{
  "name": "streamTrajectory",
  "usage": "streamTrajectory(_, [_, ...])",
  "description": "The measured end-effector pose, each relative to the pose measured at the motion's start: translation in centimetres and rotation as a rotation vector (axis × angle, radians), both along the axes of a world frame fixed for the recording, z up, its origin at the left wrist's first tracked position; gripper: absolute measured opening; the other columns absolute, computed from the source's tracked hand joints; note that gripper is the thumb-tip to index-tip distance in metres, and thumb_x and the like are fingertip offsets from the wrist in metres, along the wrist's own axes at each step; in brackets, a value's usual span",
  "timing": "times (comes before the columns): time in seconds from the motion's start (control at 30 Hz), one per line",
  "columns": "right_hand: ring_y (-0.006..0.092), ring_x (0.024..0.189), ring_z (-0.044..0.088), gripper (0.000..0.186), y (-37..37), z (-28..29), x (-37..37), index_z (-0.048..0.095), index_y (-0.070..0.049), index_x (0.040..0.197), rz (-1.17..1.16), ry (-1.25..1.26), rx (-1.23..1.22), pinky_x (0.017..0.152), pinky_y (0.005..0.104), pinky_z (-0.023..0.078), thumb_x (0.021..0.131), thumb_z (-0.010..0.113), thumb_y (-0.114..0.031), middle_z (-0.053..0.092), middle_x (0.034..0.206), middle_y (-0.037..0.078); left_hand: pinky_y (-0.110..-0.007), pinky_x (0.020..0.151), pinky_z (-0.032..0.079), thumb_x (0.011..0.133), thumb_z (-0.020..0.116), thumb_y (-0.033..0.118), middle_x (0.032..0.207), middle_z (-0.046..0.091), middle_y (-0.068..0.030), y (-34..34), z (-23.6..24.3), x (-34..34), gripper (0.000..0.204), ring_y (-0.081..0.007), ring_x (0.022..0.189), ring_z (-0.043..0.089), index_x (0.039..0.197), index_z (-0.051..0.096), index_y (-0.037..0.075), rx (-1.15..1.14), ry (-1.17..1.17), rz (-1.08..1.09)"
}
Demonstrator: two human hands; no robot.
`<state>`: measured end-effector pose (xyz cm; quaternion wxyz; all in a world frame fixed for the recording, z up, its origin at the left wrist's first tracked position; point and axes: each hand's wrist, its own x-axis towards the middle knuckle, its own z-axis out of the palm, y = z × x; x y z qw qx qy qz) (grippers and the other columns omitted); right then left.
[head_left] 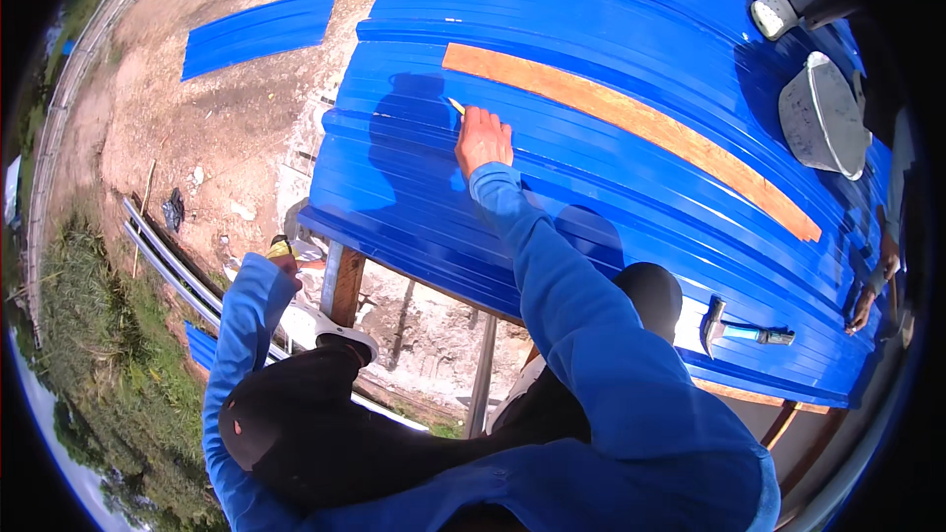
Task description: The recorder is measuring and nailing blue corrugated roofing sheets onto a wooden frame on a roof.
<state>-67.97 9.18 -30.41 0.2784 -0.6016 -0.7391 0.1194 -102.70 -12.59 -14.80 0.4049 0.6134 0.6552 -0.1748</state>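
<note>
My right hand (485,143) is closed on a thin pale-yellow pencil (456,106), its end pointing up and left over the blue ribbed roofing sheet (414,182). Beyond that hand, an orange-brown wooden plank (611,123) lies slantwise on the sheet, apart from my fingers. My left hand (286,264) is low at the left, past the sheet's edge, with its fingers closed around a small yellow-and-black tape measure (281,247), partly hidden by the hand and sleeve. A claw hammer (739,331) with a blue-and-black handle rests on the sheet at the right, beside my knee.
A splattered bucket (823,118) stands at the far right. Near it are another person's white boot (774,16) and hand (865,305). The sheet's edge drops to ground below, past a wooden post (345,286). A loose blue sheet (259,33) lies on the dirt.
</note>
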Motion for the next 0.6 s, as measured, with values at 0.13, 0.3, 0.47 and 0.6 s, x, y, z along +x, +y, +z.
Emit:
streamTrajectory(0.13, [0.0312, 0.089, 0.06, 0.013, -0.4, 1.0, -0.4, 0.058, -0.007, 0.101, 0.007, 0.163, -0.032, 0.077, 0.046, 0.043, 0.095, 0.052, -0.017, 0.063, 0.087, 0.011, -0.031, 0.077, 0.051, 0.085, 0.068, 0.023, 0.088, 0.07, -0.0074, 0.6, 3.2, -3.0, 0.02, -0.0174, 0.085, 0.066, 0.103, 0.069, 0.014, 0.087, -0.323, 0.337])
streamTrajectory(0.3, [0.0339, 0.091, 0.06, 0.02, -0.2, 1.7, -1.5, 0.058, -0.005, 0.109, 0.006, 0.259, -0.106, 0.081, 0.0477, 0.044, 0.096, 0.051, -0.019, 0.064, 0.093, 0.016, -0.027, 0.082, 0.05, 0.086, 0.068, 0.004, 0.094, 0.069, -0.0028, 4.6, -1.6, -4.2, 0.03, -0.0115, 0.088, 0.062, 0.115, 0.066, 0.008, 0.09, -0.442, 0.53])
streamTrajectory(0.47, [0.0358, 0.092, 0.06, 0.021, 1.6, 1.0, 1.9, 0.057, -0.004, 0.11, -0.126, 0.322, -0.118, 0.079, 0.0476, 0.046, 0.098, 0.05, -0.019, 0.064, 0.096, 0.019, -0.026, 0.078, 0.05, 0.087, 0.068, 0.007, 0.096, 0.068, -0.0033, 12.5, -8.1, 3.8, 0.034, -0.0136, 0.085, 0.063, 0.12, 0.065, 0.008, 0.283, -0.632, 0.265])
streamTrajectory(0.6, [0.0325, 0.084, 0.065, 0.016, 6.1, 10.0, 3.3, 0.056, -0.002, 0.108, -0.052, 0.459, 0.409, 0.074, 0.0395, 0.051, 0.095, 0.058, -0.012, 0.067, 0.094, 0.016, -0.035, 0.069, 0.049, 0.084, 0.069, 0.005, 0.087, 0.064, -0.0112, 14.8, -7.0, 8.3, 0.025, -0.0259, 0.078, 0.063, 0.109, 0.069, 0.008, 0.577, -0.462, -0.001])
